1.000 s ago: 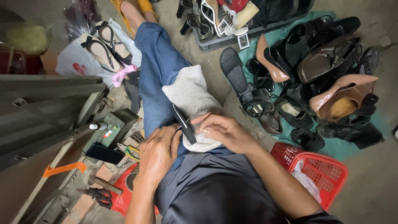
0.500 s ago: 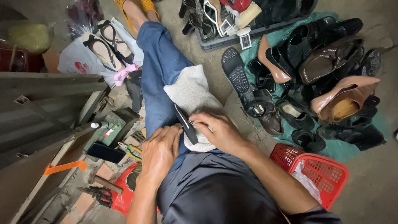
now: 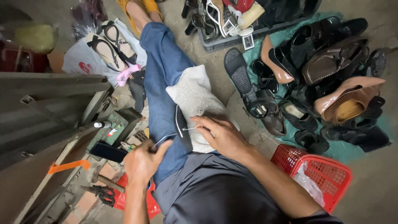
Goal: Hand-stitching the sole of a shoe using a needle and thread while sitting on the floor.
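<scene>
Black leather strap (image 3: pixel 182 128), narrow and curved, lies across the white fleecy cloth (image 3: pixel 195 99) on our lap, over the blue-jeaned leg (image 3: pixel 163 70). Our right hand (image 3: pixel 222 135) rests on the cloth just beside the strap, thumb and forefinger pinched on a thin needle (image 3: pixel 190 129) whose tip meets the strap's edge. Our left hand (image 3: pixel 145 161) is closed in a loose fist around a fine thread or wire (image 3: pixel 162 139) that runs up toward the strap; whether it is knotted there we cannot tell

We judge the strap light and limp, likely to twist or slide on the soft cloth, so it is best pinned flat close to the stitch point, with the needle gripped near its rear end. The needle looks slim and easy to drop

To our left stand a green box (image 3: pixel 118 124), a dark phone (image 3: pixel 107 151), a hammer (image 3: pixel 105 180) and black pliers (image 3: pixel 99 193) on a red bag. To our right sits a red plastic basket (image 3: pixel 327 174), and beyond it a heap of shoes (image 3: pixel 331 70) on a teal mat, with a grey tray (image 3: pixel 248 35) of more footwear further off
</scene>
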